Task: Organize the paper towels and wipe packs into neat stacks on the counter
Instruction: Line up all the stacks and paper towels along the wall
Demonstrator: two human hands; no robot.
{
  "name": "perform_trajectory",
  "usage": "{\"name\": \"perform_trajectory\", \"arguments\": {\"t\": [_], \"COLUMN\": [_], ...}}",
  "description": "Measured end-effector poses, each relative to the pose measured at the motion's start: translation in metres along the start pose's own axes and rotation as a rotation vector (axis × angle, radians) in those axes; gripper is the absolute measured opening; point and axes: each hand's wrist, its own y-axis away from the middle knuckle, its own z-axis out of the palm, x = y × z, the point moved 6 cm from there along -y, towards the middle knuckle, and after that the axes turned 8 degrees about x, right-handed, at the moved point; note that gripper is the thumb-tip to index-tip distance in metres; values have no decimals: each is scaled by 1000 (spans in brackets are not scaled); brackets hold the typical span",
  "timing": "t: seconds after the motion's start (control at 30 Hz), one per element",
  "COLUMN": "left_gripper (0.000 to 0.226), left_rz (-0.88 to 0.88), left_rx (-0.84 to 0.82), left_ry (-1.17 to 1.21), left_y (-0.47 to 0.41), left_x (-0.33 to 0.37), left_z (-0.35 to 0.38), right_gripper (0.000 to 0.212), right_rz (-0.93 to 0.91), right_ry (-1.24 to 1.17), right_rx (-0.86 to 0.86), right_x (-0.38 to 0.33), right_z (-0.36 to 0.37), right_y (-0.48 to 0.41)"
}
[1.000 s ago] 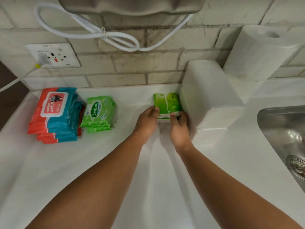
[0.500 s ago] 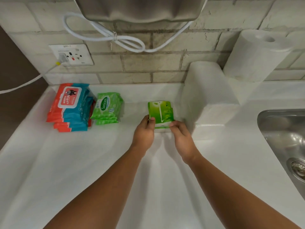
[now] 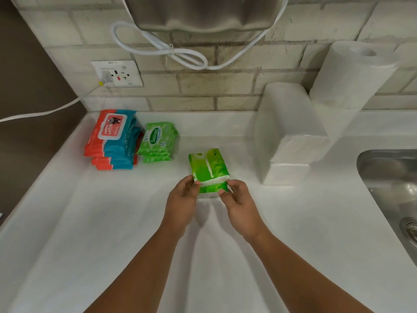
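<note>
A small stack of bright green tissue packs [image 3: 207, 168] sits mid-counter. My left hand [image 3: 182, 202] pinches its near left corner and my right hand [image 3: 239, 199] pinches its near right corner. To the left, by the wall, lies a stack of red and blue wipe packs [image 3: 112, 141], with a stack of light green Sanicare wipe packs [image 3: 158, 141] right beside it. A wrapped block of white paper towels [image 3: 291, 134] stands to the right of the green packs. A white paper towel roll [image 3: 352, 75] stands upright behind it against the wall.
A steel sink [image 3: 388, 177] is set in the white counter [image 3: 112, 233] at the right. On the brick wall hang a metal dryer [image 3: 203, 12], a looped white cable [image 3: 162, 48] and a socket [image 3: 117, 73] with a plug in it.
Both hands have drawn the green tissue packs toward me and leftward, away from the side of the paper towel block. A gap now shows between them.
</note>
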Motion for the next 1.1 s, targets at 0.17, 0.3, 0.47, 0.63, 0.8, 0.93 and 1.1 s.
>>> {"name": "perform_trajectory", "arguments": {"t": [0.17,0.3,0.47,0.63,0.8,0.93,1.1], "left_gripper": [36,6,12,11,16,20,35], "left_rz": [-34,-44,-92,-63,8,48,148], "left_rx": [81,161,184,192,225,244,127], "left_ry": [-14,26,45,0,-34,-31,-185], "left_y": [-11,-13,-6,7,30,46,56], "left_x": [4,6,-5,-11,-17,-22,-22], "left_z": [0,-3,-7,-12,-25,-42,-56], "right_gripper": [65,40,36,30,23,18,26], "right_rz": [69,-32,-63,25,23,12,-99], "right_ry": [92,215,267,170,142,170,322], "right_rx": [-67,-145,-140,-58,-112,-138,-122], "right_x": [-17,-29,-22,-10,-1,7,2], "right_z": [-2,0,1,-6,-1,3,1], "right_y": [-14,-16,-8,11,37,52,61]}}
